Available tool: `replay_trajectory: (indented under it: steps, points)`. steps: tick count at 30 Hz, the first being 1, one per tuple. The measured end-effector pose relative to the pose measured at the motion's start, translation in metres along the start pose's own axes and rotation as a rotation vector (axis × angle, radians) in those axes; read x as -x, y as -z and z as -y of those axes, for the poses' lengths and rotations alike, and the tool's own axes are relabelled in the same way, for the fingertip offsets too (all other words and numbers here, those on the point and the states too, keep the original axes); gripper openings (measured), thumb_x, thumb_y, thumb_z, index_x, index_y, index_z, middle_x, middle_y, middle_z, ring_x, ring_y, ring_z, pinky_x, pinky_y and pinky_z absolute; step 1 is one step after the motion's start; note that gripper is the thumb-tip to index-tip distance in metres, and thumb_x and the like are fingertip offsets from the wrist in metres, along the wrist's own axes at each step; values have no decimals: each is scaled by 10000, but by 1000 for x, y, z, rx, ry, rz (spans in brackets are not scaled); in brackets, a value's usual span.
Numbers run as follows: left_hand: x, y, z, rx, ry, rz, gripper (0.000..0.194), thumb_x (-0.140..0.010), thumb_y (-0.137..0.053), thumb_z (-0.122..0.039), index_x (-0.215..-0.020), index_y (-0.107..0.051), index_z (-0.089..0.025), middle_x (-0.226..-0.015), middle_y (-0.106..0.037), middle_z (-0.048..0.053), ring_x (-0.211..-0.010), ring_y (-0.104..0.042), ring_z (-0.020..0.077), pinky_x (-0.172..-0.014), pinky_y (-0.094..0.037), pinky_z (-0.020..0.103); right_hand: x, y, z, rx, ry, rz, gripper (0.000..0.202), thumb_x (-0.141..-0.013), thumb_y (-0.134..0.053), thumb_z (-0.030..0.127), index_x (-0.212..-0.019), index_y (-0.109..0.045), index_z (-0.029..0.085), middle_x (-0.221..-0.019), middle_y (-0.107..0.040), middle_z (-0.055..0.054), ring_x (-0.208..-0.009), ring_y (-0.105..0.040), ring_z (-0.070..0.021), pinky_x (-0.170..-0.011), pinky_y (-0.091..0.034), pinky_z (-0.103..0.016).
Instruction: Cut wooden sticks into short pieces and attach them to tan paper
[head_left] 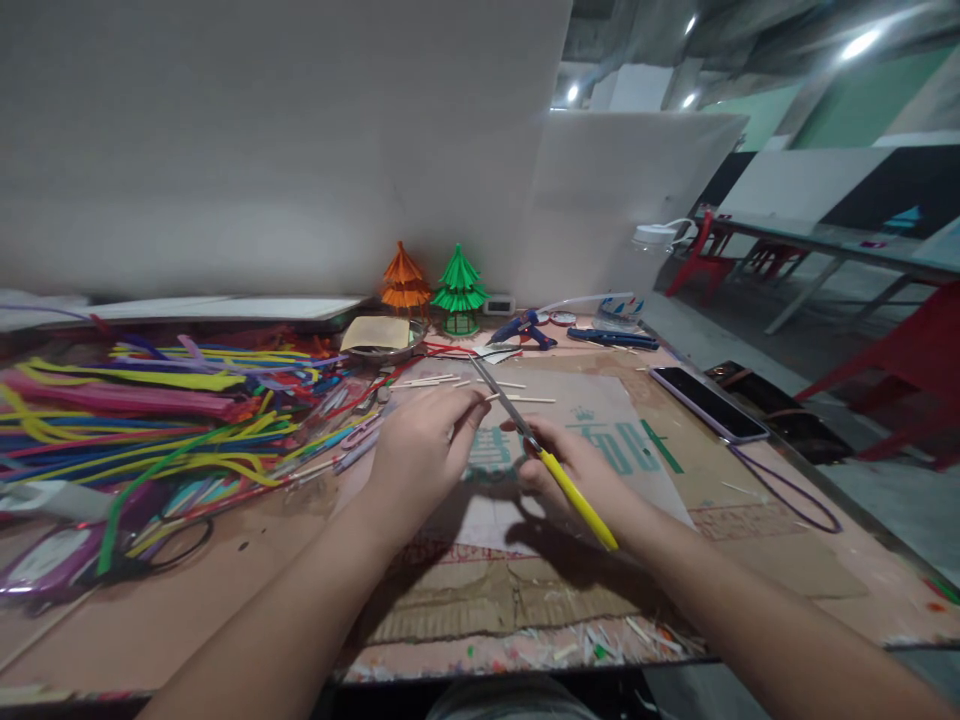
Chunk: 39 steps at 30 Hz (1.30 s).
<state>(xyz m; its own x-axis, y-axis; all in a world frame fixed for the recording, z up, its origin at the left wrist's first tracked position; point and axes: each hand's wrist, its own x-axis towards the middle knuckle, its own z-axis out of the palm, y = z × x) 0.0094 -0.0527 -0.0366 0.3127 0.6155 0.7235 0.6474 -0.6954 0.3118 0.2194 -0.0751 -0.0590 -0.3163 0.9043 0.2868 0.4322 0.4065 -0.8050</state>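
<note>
My left hand (427,440) pinches a thin pale stick (492,397) near the middle of the work area. My right hand (566,460) holds scissors with yellow handles (577,500); their metal blades (499,390) point up and to the left, close to the stick at my left fingertips. Beneath both hands lies a white sheet (600,400) with teal lettering, on brown cardboard (517,595). Several loose pale sticks (532,400) rest just beyond my hands.
Colourful pipe cleaners (165,400) cover the left side. At the back stand an orange tree model (405,275), a green tree model (460,285) and a blue glue gun (521,328). A phone (709,403) lies at the right edge, with a bottle (649,260) behind.
</note>
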Motion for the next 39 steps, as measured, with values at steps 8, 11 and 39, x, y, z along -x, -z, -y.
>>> replay_trajectory:
  steps: [8, 11, 39]
  points:
    - [0, -3, 0, 12, 1, -6, 182, -1007, -532, -209, -976, -709, -178, -966, -788, 75, -889, -727, 235, -793, -533, 341, 1, -2, -3, -82, -56, 1, 493, -858, -645, 527, -1193, -647, 165, -838, -657, -55, -674, -573, -179, -614, -457, -306]
    - [0, -4, -1, 5, 9, -17, 204, -1013, -515, -223, -958, -707, -184, -938, -785, 74, -856, -728, 228, -763, -542, 332, 0, -4, -4, -83, -67, 32, 518, -845, -639, 549, -1181, -663, 154, -844, -669, -71, -653, -565, -180, -602, -454, -310]
    - [-48, -103, 82, -327, 169, 430, 332, -993, -626, -344, -1277, -614, -172, -1298, -628, 110, -1103, -652, 245, -931, -576, 459, -32, 56, -46, 544, 33, -252, 419, -916, -605, 556, -1096, -690, 187, -764, -633, -35, -671, -552, -197, -605, -357, -291]
